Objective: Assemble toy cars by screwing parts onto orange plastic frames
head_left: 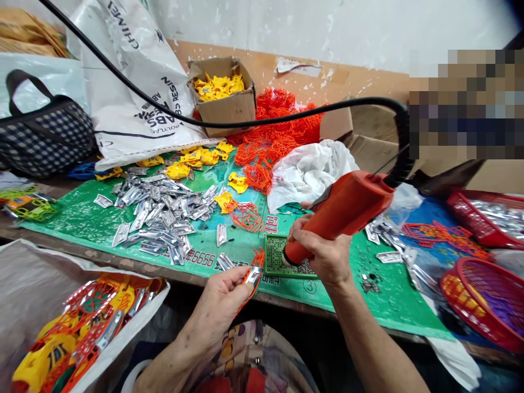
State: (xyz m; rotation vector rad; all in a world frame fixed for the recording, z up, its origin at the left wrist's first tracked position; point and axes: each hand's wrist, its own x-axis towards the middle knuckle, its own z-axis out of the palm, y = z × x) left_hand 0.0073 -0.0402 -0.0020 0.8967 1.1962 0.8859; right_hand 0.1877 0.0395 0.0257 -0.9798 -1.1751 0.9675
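Left hand [221, 295] is pinching the orange-and-silver piece [254, 274] by its near end, left of the green tray [272, 254]; looks light, thin plastic, kinda bendy, so grip the silver middle.

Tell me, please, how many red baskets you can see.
2. Both are at the far right: the farther basket holds silvery pieces, and the nearer basket has yellow and purple contents. Neither shows whole.

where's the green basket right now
The green basket sits at the table's front edge in the head view, between your hands, partly under the red power tool.
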